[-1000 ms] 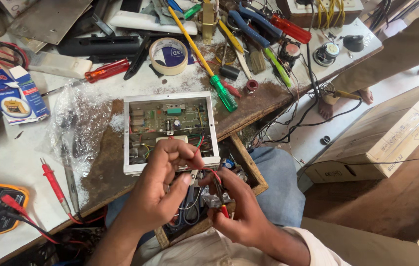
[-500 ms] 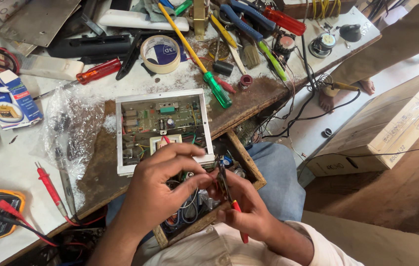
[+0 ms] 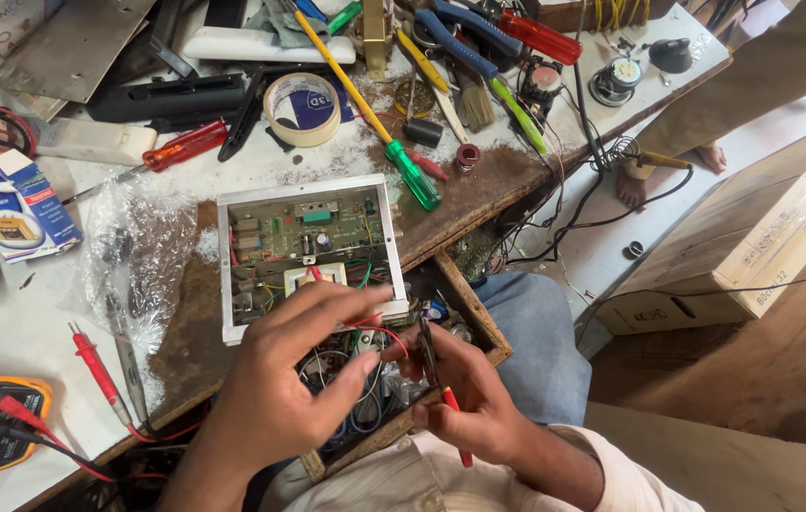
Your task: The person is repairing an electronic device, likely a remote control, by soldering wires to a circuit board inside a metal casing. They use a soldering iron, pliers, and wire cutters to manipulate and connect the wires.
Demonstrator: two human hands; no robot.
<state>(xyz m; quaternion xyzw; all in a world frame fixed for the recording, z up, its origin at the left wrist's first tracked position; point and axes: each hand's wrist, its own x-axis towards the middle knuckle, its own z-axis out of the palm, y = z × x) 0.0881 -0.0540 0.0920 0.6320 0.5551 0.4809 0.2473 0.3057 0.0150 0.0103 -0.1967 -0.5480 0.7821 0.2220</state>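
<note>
- Red wires (image 3: 375, 332) sit pinched in left hand (image 3: 294, 384), at workbench's (image 3: 5, 332) front edge.
- Right hand (image 3: 465, 398) grips red-handled pliers (image 3: 433, 365).
- Open circuit box (image 3: 303, 242) lies just behind.

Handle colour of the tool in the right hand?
Red handle on the tool in the right hand; head view shows it best.

Just the one head-worn cam here, looking steeply down from close up at the cluttered white desk (image 3: 5, 332); hands sit near, tools far, floor off right.
</note>
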